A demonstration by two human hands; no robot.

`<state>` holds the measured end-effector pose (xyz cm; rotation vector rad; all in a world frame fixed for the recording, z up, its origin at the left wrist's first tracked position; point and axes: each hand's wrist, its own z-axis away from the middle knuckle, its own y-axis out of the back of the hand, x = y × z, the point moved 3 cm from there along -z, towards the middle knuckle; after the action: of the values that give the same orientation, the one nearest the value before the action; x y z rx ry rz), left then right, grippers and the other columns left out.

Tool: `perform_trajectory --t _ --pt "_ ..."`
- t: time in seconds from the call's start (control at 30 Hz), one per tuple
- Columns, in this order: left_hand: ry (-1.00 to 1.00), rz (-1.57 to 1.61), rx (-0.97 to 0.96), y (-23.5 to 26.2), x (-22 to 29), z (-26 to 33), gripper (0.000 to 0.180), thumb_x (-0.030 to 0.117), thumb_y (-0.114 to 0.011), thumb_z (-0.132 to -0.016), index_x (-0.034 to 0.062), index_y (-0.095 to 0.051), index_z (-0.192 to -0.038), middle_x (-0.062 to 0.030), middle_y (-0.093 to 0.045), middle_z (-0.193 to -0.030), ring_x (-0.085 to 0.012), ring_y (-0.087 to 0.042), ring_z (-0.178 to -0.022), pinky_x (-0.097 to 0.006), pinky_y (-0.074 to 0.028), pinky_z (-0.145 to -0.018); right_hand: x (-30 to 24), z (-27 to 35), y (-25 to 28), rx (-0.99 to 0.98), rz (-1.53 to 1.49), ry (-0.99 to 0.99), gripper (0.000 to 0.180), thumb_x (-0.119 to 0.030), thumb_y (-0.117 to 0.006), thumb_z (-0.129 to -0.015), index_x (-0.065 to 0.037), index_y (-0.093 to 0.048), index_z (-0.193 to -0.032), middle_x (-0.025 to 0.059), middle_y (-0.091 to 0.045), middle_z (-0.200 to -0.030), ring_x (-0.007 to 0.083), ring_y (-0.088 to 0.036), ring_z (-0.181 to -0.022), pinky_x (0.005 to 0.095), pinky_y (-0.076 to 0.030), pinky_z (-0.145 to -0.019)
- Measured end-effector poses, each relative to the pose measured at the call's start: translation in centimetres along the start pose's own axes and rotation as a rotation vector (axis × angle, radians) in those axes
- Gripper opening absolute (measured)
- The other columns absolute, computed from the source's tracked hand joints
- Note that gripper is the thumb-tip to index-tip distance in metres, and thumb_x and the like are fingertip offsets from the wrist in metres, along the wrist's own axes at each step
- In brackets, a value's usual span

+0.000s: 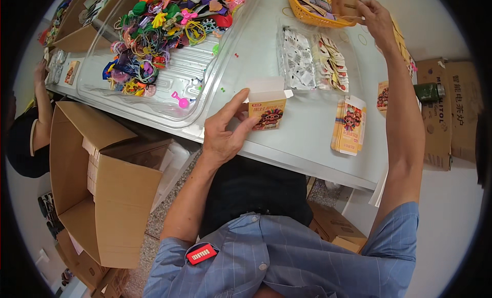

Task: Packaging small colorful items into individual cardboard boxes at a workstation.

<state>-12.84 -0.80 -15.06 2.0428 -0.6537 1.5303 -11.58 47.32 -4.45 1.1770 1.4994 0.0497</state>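
1. Gripping a small yellow carton (266, 116), the left hand (225, 126) had its thumb against the printed front; the carton's top flaps stood open.
2. That carton was near the front edge of the white table (302, 139); whether it touched the surface, I could not tell.
3. The right hand (376, 21) pinched a brown packet (346, 5) by its right edge, at the right end of the yellow basket (312, 17).
4. Between the hands lay white packets (299, 62); nearer the person lay yellow cartons (349, 126), stacked.
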Motion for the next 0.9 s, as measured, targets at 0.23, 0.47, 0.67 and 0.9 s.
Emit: perform_trajectory --t 0.23,0.47,0.67,0.9 --pt "-0.017 0.048 -0.017 -0.4 -0.2 -0.2 0.062 0.003 -0.076 -0.088 0.0014 -0.052 -0.144 -0.0139 -0.074 -0.109 -0.0126 -0.063 -0.084 -0.027 -0.054 -0.079 -3.3 2.3 1.2 0.127 -0.345 0.055 0.035 -0.022 -0.068 -0.098 0.005 -0.063 -0.12 0.0043 -0.067 -0.087 0.0105 -0.061 -0.072 0.0212 -0.047 -0.068" --pt "0.029 0.03 -0.037 0.7 0.2 0.2 0.06 0.002 -0.075 -0.088 0.0035 -0.053 -0.144 -0.0126 -0.074 -0.107 -0.0124 -0.063 -0.083 -0.027 -0.054 -0.079 -16.8 15.5 -6.5 -0.048 -0.527 0.242 0.042 -0.004 -0.062 -0.098 0.005 -0.051 -0.137 0.0085 -0.069 -0.085 0.0123 -0.065 -0.073 0.0241 -0.051 -0.065" --pt "0.033 0.094 -0.09 0.1 0.2 -0.4 0.06 0.002 -0.075 -0.088 0.0042 -0.053 -0.145 -0.0102 -0.074 -0.106 -0.0114 -0.062 -0.081 -0.027 -0.054 -0.079 -15.9 21.3 -9.7 -0.215 -0.643 0.099 0.04 0.002 -0.062 -0.096 -0.004 -0.058 -0.136 0.0094 -0.07 -0.092 0.0131 -0.067 -0.077 0.0258 -0.052 -0.065" --pt "0.069 0.119 -0.094 0.2 0.1 -0.3 0.06 0.002 -0.075 -0.088 0.0043 -0.053 -0.144 -0.0099 -0.074 -0.106 -0.0108 -0.06 -0.08 -0.027 -0.054 -0.078 -14.8 22.0 -9.6 -0.297 -0.437 0.152 0.029 0.001 -0.067 -0.092 -0.003 -0.07 -0.121 0.005 -0.068 -0.098 0.0111 -0.063 -0.084 0.0244 -0.05 -0.07"
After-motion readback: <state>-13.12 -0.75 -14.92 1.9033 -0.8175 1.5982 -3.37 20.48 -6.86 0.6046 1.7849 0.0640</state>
